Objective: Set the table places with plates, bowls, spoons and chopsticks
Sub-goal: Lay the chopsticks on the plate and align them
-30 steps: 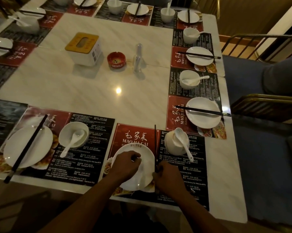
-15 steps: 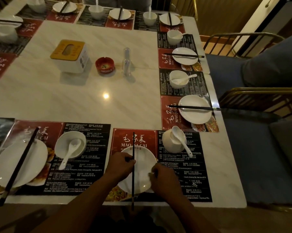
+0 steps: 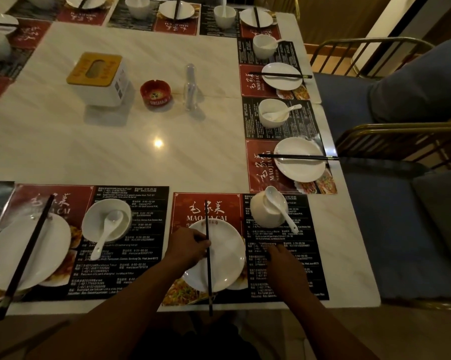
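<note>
A white plate (image 3: 225, 255) sits on the red and black placemat (image 3: 284, 289) at the near table edge. Black chopsticks (image 3: 208, 276) lie across its middle, pointing away from me, their near ends past the table edge. My left hand (image 3: 189, 249) pinches them at the plate's left side. My right hand (image 3: 284, 266) rests on the mat just right of the plate and holds nothing. A white bowl (image 3: 263, 214) with a white spoon (image 3: 281, 209) stands behind the right hand.
To the left is a set place: plate (image 3: 50, 245), chopsticks (image 3: 27, 253), bowl with spoon (image 3: 107, 219). More set places line the right and far edges. A tissue box (image 3: 97, 76), red ashtray (image 3: 155, 92) and clear bottle (image 3: 190, 87) stand mid-table. Blue chairs (image 3: 400, 229) stand at right.
The chopsticks went from the plate's right side to lying across its middle, held by my left hand. My right hand left the plate's rim and came down on the mat.
</note>
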A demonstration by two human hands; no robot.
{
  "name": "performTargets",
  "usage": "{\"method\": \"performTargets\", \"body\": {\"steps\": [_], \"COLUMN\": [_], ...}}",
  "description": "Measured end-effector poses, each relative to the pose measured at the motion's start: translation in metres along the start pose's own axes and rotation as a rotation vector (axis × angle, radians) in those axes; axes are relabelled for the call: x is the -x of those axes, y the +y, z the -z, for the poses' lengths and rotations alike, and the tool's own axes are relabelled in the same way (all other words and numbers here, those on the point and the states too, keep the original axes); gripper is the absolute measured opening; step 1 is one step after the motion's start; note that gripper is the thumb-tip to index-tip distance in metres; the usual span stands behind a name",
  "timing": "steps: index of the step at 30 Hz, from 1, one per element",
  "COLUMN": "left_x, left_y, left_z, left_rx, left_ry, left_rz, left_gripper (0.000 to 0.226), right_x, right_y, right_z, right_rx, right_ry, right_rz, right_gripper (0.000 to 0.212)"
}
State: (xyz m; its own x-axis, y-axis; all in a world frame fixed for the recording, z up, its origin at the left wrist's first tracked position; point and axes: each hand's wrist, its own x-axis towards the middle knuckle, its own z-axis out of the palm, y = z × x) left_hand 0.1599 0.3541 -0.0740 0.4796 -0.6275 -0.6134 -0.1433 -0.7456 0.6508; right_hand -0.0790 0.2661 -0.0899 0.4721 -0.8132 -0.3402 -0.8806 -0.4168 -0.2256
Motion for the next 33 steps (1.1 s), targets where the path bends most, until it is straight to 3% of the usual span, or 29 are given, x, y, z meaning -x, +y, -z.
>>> {"method": "performTargets", "body": {"steps": [4,13,18,23,28,33], "left_x": [-0.001,-0.003,-0.001,-0.003,-0.006,-0.006], "left_y": [-0.002,-0.007,-0.01,-0.018,-0.029,-0.037], "left_z": [0.002,0.001,0.008,0.023,0.041,0.046], "left_rx": [-0.011,0.004,-0.06,-0.05,-0.108,-0.123], "left_ry": [-0.016,-0.041,-0.018,0.083,0.184,0.187], "left_rz": [-0.02,-0.043,-0.114,-0.106,-0.166,-0.183], "left_gripper": [0.016,0.015,0.011,0.025,0.022,0.023], "right_x": [0.006,-0.003,-0.007,-0.008,-0.01,-0.012], "right_y": [-0.001,-0.056,-0.088,-0.107,-0.113,-0.116], "right_z": [0.006,0.015,0.001,-0.006,-0.007,-0.008], "right_rx": [-0.235,-0.56,-0.573,-0.557,-0.533,-0.506], "right_ry": [-0.027,-0.119,-0.125,-0.126,-0.11,-0.091], "right_rz": [-0.16,-0.183,-0.186,-0.168,-0.147,-0.122], "right_gripper": [0.003,0.017,0.02,0.021,0.019,0.019]}}
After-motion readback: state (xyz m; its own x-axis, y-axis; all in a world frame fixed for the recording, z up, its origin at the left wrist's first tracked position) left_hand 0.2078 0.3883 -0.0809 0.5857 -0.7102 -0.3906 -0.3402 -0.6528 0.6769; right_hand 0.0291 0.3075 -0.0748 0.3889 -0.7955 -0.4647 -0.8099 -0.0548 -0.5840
